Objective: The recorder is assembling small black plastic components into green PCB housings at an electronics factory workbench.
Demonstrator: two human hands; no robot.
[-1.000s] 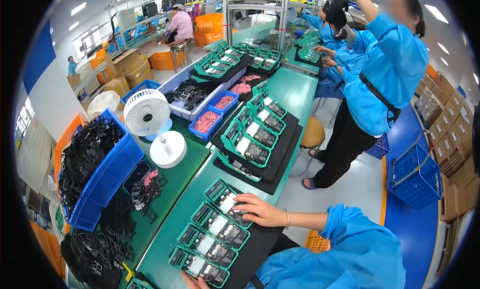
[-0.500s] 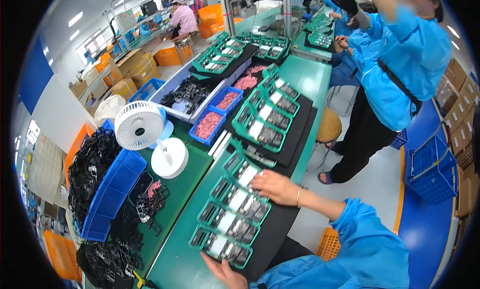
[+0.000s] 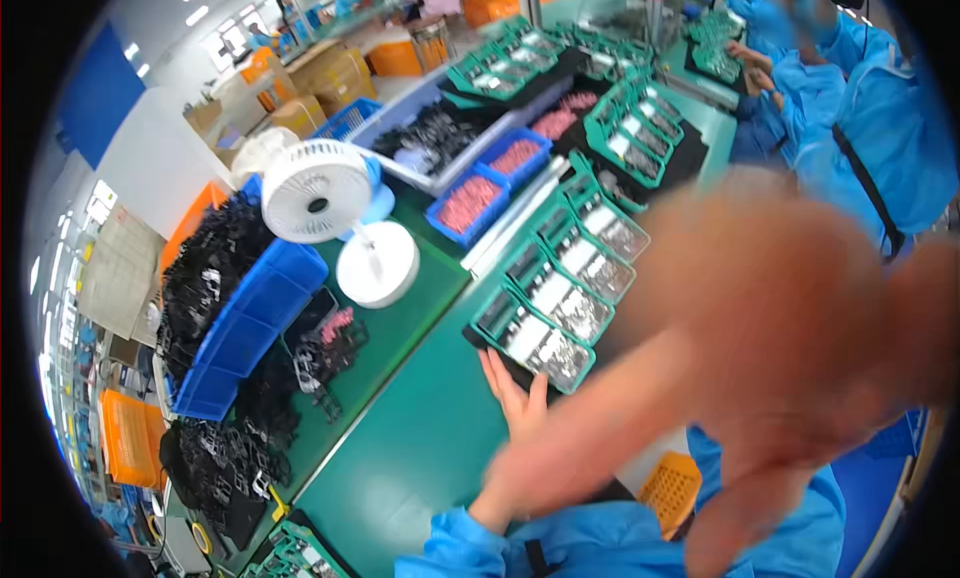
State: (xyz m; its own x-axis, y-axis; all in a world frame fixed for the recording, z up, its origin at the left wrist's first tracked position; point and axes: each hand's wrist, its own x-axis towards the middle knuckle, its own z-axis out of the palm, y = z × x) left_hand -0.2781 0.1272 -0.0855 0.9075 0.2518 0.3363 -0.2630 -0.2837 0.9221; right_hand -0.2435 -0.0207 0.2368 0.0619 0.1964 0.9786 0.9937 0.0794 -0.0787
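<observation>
My left hand (image 3: 512,400) reaches forward on the green bench, fingers stretched out and touching the near end of a row of green trays (image 3: 555,298). Each tray has several compartments holding white pieces and silver-grey parts, too small to name. Part of a black mat shows beneath the row. Large and smeared by motion, my right hand (image 3: 780,308) is raised close in front of the view, away from the trays. It hides the right side of the bench and part of my left forearm. Whether it holds anything cannot be made out.
A white fan (image 3: 378,265) stands left of the trays. Near it are a blue bin (image 3: 250,323), heaped black plastic parts (image 3: 225,473) and blue boxes of pink pieces (image 3: 468,206). More green trays (image 3: 635,138) stand farther along. Co-workers in blue (image 3: 870,148) are at right.
My right hand has left the trays and risen toward the view. The tray row has slid farther away along the bench, my left hand following its near end. The view has shifted.
</observation>
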